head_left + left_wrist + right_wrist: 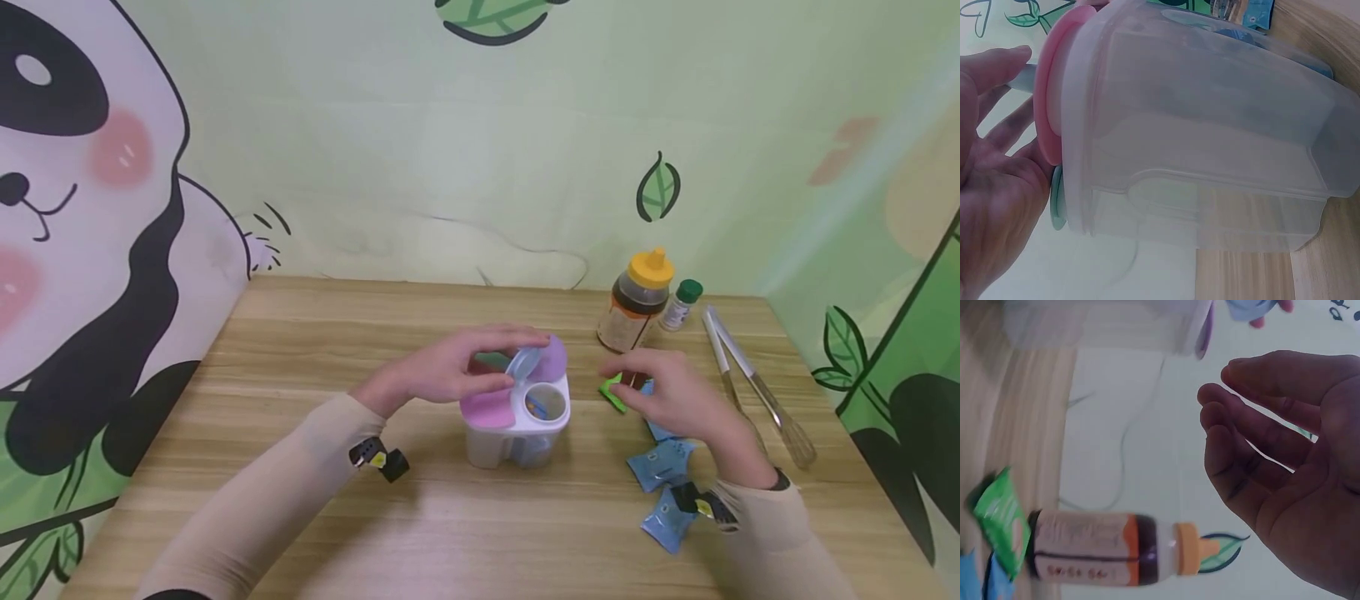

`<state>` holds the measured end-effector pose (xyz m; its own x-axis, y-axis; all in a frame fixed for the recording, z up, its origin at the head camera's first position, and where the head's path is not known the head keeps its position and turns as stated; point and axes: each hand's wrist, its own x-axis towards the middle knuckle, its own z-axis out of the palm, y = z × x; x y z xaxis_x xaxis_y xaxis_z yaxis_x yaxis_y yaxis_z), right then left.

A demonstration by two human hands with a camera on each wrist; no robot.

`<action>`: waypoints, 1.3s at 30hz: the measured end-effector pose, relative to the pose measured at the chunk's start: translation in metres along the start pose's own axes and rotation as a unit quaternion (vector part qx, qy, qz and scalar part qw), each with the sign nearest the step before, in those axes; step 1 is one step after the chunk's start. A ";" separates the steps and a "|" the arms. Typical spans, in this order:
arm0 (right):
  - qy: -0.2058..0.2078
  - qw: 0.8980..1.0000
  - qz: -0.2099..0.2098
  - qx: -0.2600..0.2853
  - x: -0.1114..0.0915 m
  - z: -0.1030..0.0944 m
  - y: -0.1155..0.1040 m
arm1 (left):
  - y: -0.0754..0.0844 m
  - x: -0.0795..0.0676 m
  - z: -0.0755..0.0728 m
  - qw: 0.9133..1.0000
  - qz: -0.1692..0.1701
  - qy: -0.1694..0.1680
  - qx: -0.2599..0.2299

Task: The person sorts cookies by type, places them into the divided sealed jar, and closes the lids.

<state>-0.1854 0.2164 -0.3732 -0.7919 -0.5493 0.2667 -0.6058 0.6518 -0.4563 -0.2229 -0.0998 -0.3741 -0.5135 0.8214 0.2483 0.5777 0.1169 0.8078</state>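
Note:
In the head view, a seasoning-type box with a clear body and colored flip lids stands mid-table. My left hand holds its light-blue lid raised between thumb and fingers. The uncovered round compartment has something blue and orange inside. A pink lid and a purple lid are down; a green lid shows in the left wrist view. Right of the box hovers my right hand, fingers loosely bent and holding nothing. Beneath its fingertips in the head view lies a green packet.
Several blue packets lie under and beside the right forearm. Behind stand a brown bottle with a yellow cap and a small jar with a green cap. Long tongs and a whisk lie at the right.

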 end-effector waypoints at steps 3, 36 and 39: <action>-0.002 1.000 0.014 -0.004 -0.005 0.000 0.006 | 0.000 0.000 0.000 1.000 0.000 0.000 -0.006; -0.045 0.989 0.115 -0.080 -0.043 0.017 0.066 | -0.003 0.000 0.001 1.000 0.011 0.004 0.009; -0.055 0.987 0.122 -0.087 -0.045 0.018 0.069 | -0.002 0.000 0.001 1.000 0.007 0.004 0.011</action>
<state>-0.1905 0.2765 -0.4320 -0.9086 -0.4119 0.0689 -0.4096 0.8465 -0.3401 -0.2241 -0.0995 -0.3761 -0.5103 0.8183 0.2644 0.5990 0.1176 0.7921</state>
